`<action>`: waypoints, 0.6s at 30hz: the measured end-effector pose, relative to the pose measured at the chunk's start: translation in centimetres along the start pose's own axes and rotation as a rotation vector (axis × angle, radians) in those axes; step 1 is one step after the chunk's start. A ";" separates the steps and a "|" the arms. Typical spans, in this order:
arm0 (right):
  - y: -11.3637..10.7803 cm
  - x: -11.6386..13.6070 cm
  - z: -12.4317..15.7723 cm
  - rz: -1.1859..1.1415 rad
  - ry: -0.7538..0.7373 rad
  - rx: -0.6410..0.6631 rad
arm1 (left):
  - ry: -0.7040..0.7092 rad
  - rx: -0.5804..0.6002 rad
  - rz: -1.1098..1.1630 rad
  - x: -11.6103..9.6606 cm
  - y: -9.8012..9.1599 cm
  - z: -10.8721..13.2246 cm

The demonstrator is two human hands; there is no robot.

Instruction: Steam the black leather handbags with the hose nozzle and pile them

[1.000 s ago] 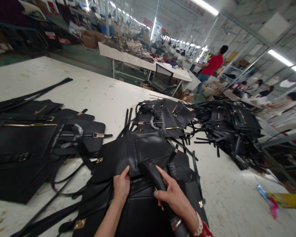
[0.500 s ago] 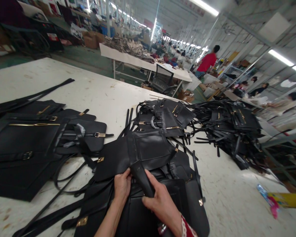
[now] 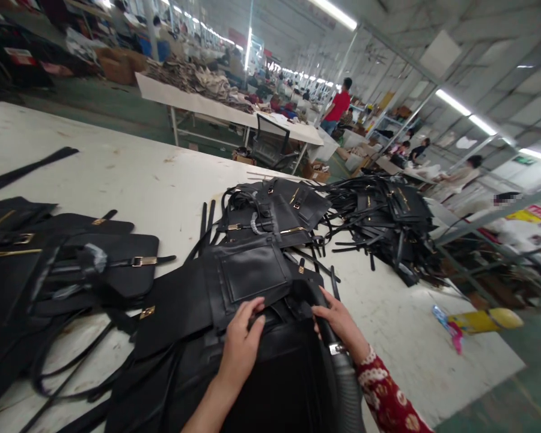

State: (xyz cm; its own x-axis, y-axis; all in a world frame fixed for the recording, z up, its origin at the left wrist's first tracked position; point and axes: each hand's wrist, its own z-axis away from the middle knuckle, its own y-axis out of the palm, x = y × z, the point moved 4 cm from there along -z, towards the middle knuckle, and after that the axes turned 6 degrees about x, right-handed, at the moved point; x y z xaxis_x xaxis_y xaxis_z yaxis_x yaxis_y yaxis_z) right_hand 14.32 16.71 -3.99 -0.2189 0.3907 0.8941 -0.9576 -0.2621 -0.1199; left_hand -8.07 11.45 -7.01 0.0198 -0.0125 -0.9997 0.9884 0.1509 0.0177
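Wrapped round a black nozzle [image 3: 321, 304] is my right hand [image 3: 340, 322]. A grey ribbed hose [image 3: 346, 385] runs from the nozzle toward me, joined by a metal clamp. The nozzle's mouth points left, over the black leather bag [image 3: 252, 273] with a flat front pocket, close to its lower edge. My left hand [image 3: 243, 340] is open, thumb and fingers apart, just over the bag's near edge; I cannot tell whether it touches. Beneath lies another black bag panel [image 3: 275, 373]. Brass-coloured clasps [image 3: 147, 311] show on the flaps.
More black bags [image 3: 117, 258] with straps lie at the left. Further bags [image 3: 275, 204] lie ahead, with a tall heap [image 3: 388, 216] behind right. A yellow cylinder [image 3: 482, 320] lies near the right table [image 3: 415, 337] edge. A chair [image 3: 270, 138] and another table [image 3: 198, 108] stand beyond.
My right hand has swung the nozzle to the right and away from my left hand. The left hand has let go of the bag's edge and opened. The view has turned right.
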 end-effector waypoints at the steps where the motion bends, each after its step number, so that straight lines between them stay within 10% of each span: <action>1: -0.3 0.2 -0.1 -0.006 -0.008 0.012 | 0.099 0.097 -0.187 -0.2 1.9 -1.7; 6: -0.5 2.3 -0.9 0.099 -0.046 0.116 | 0.184 0.345 -0.712 2.9 8.0 -6.6; 18: 1.3 1.6 -6.6 0.275 0.018 0.279 | 0.204 0.393 -1.003 4.6 7.7 -5.6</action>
State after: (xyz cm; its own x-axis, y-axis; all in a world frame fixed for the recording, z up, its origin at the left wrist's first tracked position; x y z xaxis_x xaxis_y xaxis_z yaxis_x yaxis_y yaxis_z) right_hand 11.45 22.80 -5.56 -0.4658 0.2871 0.8370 -0.7754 -0.5882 -0.2297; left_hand -1.17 18.07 -11.59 -0.8101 0.2160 -0.5451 0.5206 -0.1627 -0.8382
